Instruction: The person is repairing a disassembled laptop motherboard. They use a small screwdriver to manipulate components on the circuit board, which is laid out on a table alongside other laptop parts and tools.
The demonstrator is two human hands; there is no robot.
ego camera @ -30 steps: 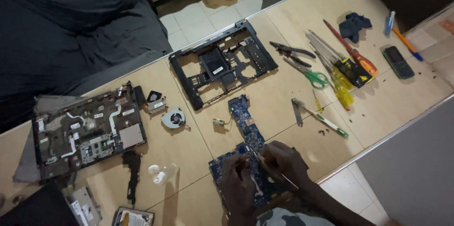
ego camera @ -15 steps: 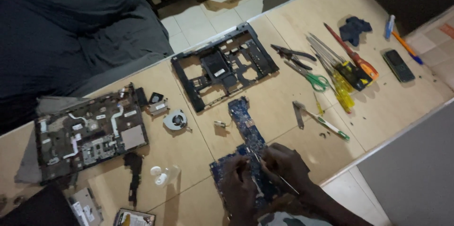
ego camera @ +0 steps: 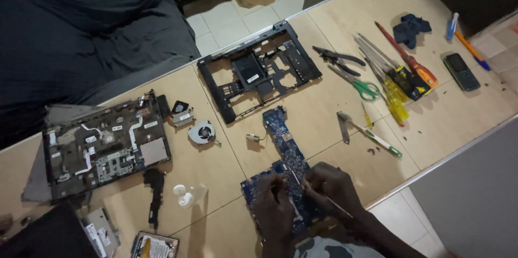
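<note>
Head view: blue circuit board (ego camera: pixel 286 144) lies under both hands; right hand (ego camera: pixel 330 188) pinches a thin tool (ego camera: pixel 337 206), left hand (ego camera: pixel 274 204) presses down.

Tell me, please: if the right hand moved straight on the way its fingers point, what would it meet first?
The right hand points up and to the left, along the blue circuit board. It would probably meet the narrow upper part of this board first, then perhaps the small loose part with a wire. Depth is unclear.

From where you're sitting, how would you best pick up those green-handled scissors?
Take the scissors by the green loops, which lie at the end towards you, coming from above. The closed blades point away towards the black pliers, and the loops lie clear of the screwdrivers.
</note>
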